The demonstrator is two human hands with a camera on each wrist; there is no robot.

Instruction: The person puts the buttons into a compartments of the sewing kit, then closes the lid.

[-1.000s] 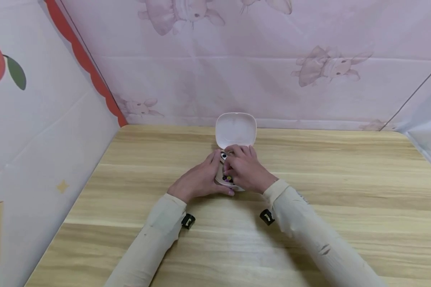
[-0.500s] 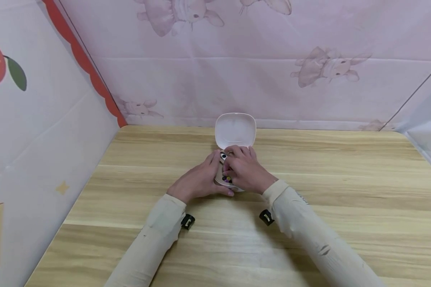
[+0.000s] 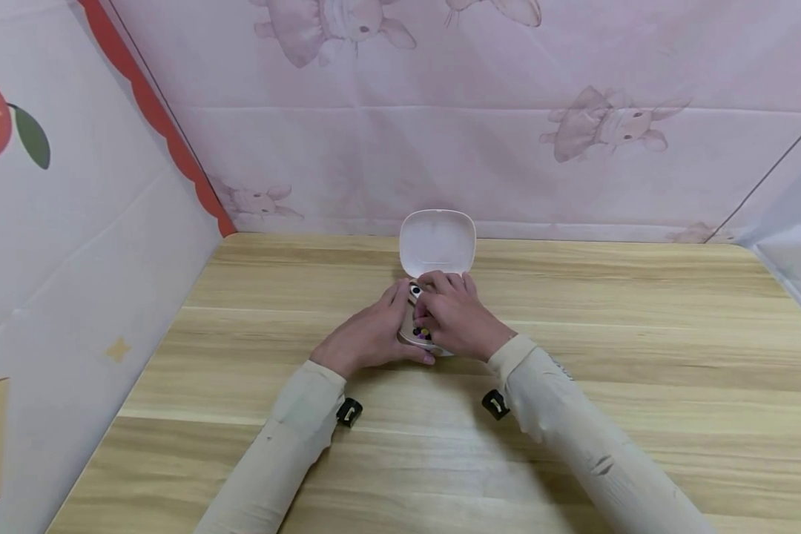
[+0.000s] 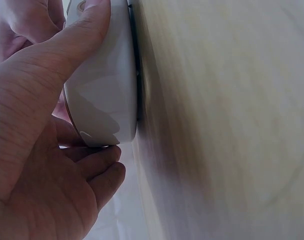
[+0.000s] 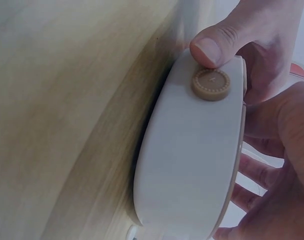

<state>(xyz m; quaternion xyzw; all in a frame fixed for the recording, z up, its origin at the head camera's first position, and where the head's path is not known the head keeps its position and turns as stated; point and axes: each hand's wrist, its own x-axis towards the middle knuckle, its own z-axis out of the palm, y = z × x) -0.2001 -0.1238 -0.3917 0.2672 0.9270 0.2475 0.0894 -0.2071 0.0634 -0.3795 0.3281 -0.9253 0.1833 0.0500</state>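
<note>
A white rounded case [image 5: 187, 150] stands on the table with its lid [image 3: 437, 243] raised behind it. My left hand [image 3: 367, 330] grips the case's left side. Its thumb lies along the front, touching the tan ridged knob [image 5: 211, 85]; its other fingers wrap the side. My right hand [image 3: 463, 315] is over the case's right half, index finger bent down inside and other fingers at the far edge. Whatever its fingertips touch is hidden. Small black, yellow and purple pieces [image 3: 422, 333] show beneath them. A white round spot with a black centre [image 3: 416, 291] shows near the hinge.
The wood-grain table [image 3: 607, 319] surrounds the case. A pink rabbit-print backdrop [image 3: 440, 148] rises just behind the lid, and a white fruit-print panel [image 3: 87, 245] borders the left. Black wrist cameras hang from both sleeves.
</note>
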